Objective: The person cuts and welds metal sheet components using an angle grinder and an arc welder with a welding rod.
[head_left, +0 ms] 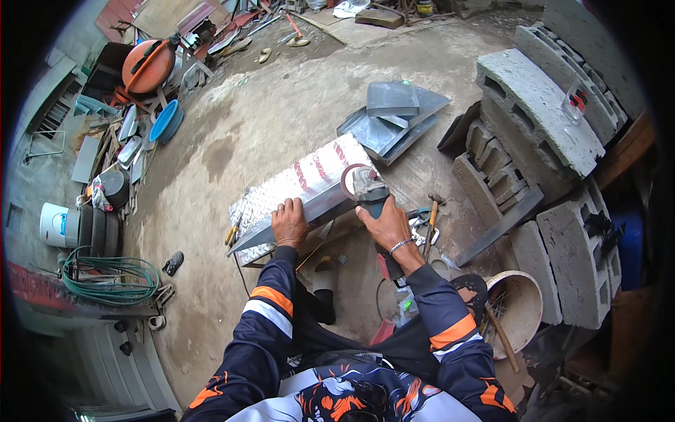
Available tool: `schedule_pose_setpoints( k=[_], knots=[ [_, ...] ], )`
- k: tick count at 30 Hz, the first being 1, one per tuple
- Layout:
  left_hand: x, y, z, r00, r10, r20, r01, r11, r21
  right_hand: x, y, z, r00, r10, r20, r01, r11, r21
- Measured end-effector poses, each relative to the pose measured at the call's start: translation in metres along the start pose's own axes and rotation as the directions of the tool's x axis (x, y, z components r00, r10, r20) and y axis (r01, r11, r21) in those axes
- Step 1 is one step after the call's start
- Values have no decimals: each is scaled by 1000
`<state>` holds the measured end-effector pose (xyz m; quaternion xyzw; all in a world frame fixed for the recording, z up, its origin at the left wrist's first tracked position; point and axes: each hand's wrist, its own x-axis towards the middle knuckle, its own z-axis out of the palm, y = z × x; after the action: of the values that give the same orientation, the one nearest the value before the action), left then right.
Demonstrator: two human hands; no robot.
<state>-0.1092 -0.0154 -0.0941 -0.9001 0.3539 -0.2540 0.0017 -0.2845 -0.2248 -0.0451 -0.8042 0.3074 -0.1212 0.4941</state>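
Note:
My right hand (389,228) is wrapped around the body of an angle grinder (376,197). The grinder's reddish-brown disc (348,181) is at the far end of a long, bent grey metal sheet piece (320,202); I cannot tell whether it touches the metal. Farther left along the same piece, my left hand (290,221) grips its near edge, fingers curled over the top. The piece lies on a low bench topped with shiny patterned metal sheeting (302,172) that bears red print. Beside the right hand, a hammer (429,225) and pliers (420,213) lie on the ground.
Folded grey metal pieces (394,116) lie stacked beyond the bench. Concrete blocks (534,105) stand at the right, near a round bucket (540,306) with tools in it. A coiled green hose (109,285), a blue basin (166,121) and an orange wheelbarrow (149,67) are at the left.

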Motion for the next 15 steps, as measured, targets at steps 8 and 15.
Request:
schedule_pose_setpoints(
  k=[8,15],
  knots=[
    [25,-14,-5,1000,-7,27,8,1000,-10,-18,2,-10,1000,-1,-25,2,1000,16],
    [25,-18,0,999,-8,38,9,1000,-17,-29,-8,16,991,-101,87,109,991,-82]
  ],
)
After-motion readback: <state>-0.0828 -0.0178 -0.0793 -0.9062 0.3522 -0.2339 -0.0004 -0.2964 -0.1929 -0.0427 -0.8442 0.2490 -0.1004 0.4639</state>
